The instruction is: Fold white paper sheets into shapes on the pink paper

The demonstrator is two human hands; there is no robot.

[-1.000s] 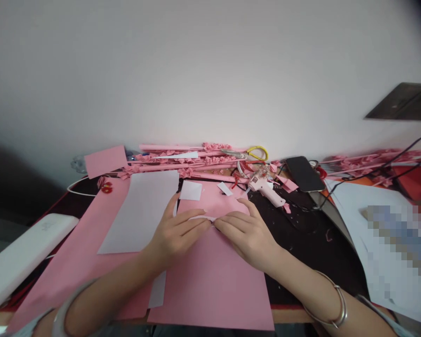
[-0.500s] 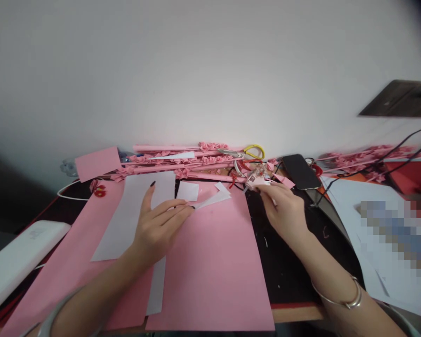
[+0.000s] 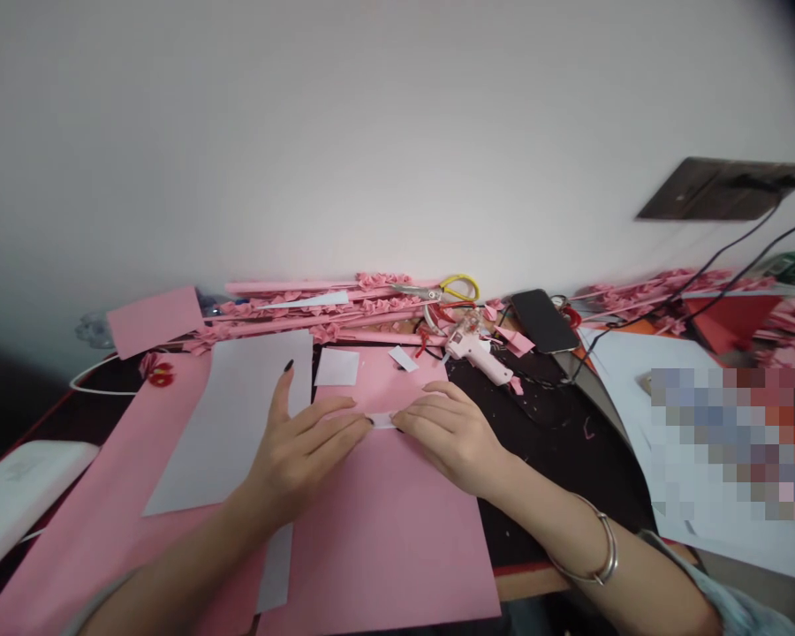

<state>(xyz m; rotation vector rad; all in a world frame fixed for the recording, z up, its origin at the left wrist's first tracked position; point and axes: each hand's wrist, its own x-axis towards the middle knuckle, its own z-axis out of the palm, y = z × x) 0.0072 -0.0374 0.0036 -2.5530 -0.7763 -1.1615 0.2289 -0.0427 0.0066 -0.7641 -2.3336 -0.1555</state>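
A narrow white paper strip (image 3: 382,421) lies across the pink sheet (image 3: 397,530), between my two hands. The fingertips of my left hand (image 3: 298,450) press on its left end; the fingers are extended and the thumb points up, away from them. My right hand (image 3: 460,437) has its fingers together on the strip's right end, partly covering it. Beyond my right hand, a pale hot glue gun (image 3: 480,353) rests on the dark mat. A white paper square (image 3: 337,367) and a small white paper piece (image 3: 403,358) lie just past the strip.
A large white sheet (image 3: 229,424) lies left on pink paper. Along the wall are pink paper-flower stems (image 3: 291,309), yellow-handled scissors (image 3: 437,291) and a black phone (image 3: 544,320). A white box-like device (image 3: 33,495) is at left. Cords (image 3: 702,300) hang from the wall socket at right.
My right hand has let go of the glue gun and moved left onto the strip. The strip now lies level between both hands. The view has shifted slightly right.
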